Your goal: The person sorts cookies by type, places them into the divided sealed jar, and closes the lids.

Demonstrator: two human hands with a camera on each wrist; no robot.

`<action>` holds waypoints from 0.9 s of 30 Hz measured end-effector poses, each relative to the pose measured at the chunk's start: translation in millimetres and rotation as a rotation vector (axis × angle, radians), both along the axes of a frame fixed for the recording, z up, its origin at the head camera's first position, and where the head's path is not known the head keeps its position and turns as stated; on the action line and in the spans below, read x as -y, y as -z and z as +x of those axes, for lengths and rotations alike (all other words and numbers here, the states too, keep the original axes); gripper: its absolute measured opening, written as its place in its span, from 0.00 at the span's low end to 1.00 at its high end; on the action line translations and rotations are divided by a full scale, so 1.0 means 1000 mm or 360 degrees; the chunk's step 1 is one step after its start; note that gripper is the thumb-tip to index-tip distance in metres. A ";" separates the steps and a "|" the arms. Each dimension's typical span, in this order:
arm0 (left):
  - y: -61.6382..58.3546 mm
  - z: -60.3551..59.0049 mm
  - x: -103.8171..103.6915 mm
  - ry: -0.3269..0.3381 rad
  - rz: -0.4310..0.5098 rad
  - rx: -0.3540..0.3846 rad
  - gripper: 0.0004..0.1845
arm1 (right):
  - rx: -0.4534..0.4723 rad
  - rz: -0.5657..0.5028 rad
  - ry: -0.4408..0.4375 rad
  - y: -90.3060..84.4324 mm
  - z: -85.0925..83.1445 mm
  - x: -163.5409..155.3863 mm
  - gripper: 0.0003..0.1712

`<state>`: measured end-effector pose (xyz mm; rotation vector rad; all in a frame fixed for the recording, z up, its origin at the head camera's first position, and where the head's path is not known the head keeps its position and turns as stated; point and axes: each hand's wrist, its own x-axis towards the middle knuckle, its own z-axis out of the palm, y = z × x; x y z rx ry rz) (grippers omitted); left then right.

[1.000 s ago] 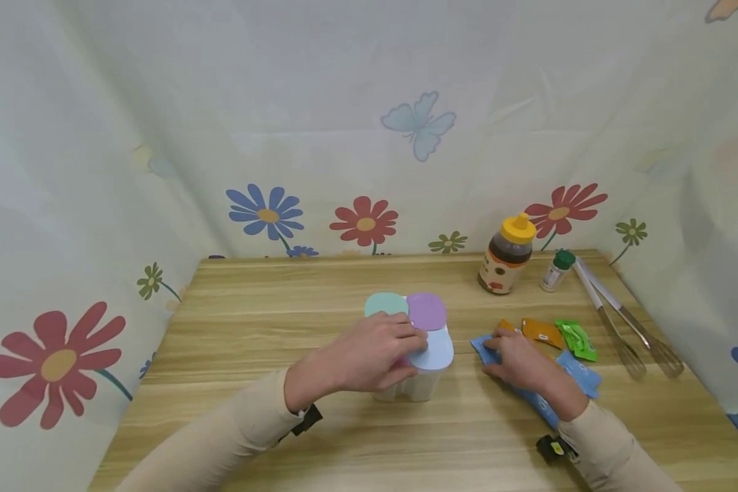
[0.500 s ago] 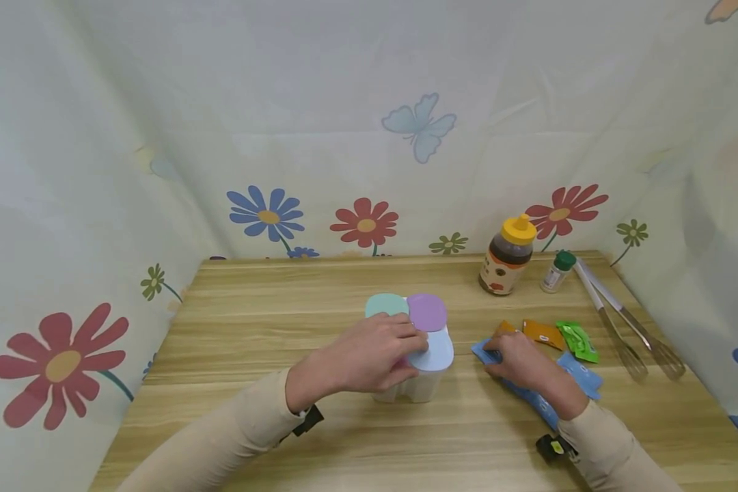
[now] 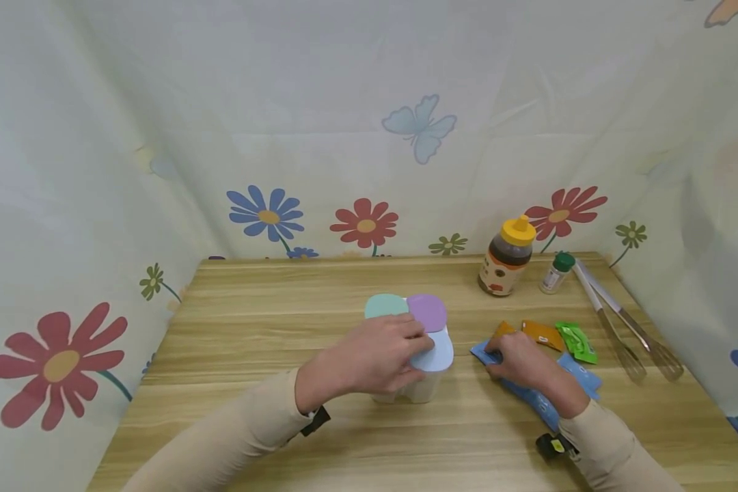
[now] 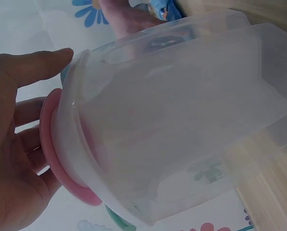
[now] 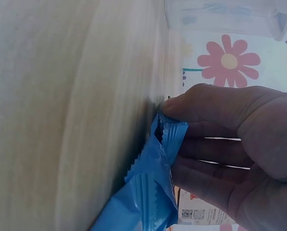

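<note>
A clear multi-compartment food storage container [image 4: 177, 110] stands mid-table. Its teal lid [image 3: 385, 305], purple lid [image 3: 427, 313] and light blue lid [image 3: 435, 354] show in the head view; the pink lid [image 4: 48, 139] is under my left hand [image 3: 375, 352]. That hand rests across the lids, with its thumb extended near the rim in the left wrist view. To the right, my right hand [image 3: 521, 360] pinches the crimped end of a blue packet [image 5: 145, 183] low over the table. Part of the packet lies hidden under this hand in the head view.
Another blue packet [image 3: 581, 376], orange packets [image 3: 542, 335] and a green packet [image 3: 577, 342] lie around the right hand. Behind stand a brown squeeze bottle [image 3: 506, 263] with a yellow cap and a small green-capped shaker [image 3: 556, 273]. Metal whisk-ended tongs [image 3: 624, 321] lie at the right.
My left hand has shifted slightly right across the container's lids. The right hand stays at the blue packet, almost unmoved.
</note>
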<state>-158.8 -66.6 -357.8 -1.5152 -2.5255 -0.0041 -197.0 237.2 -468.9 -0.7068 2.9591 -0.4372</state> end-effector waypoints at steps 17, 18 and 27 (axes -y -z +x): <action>0.006 0.001 -0.009 -0.0048 0.0139 -0.0209 0.20 | 0.0000 -0.0019 0.0039 -0.002 0.001 0.000 0.12; 0.007 0.001 -0.009 -0.0041 0.0153 -0.0239 0.20 | 0.0006 -0.0027 0.0050 -0.002 0.001 0.000 0.11; 0.011 -0.003 -0.015 0.0036 0.0126 -0.0531 0.16 | 0.0029 -0.0073 0.0077 0.000 0.004 -0.001 0.11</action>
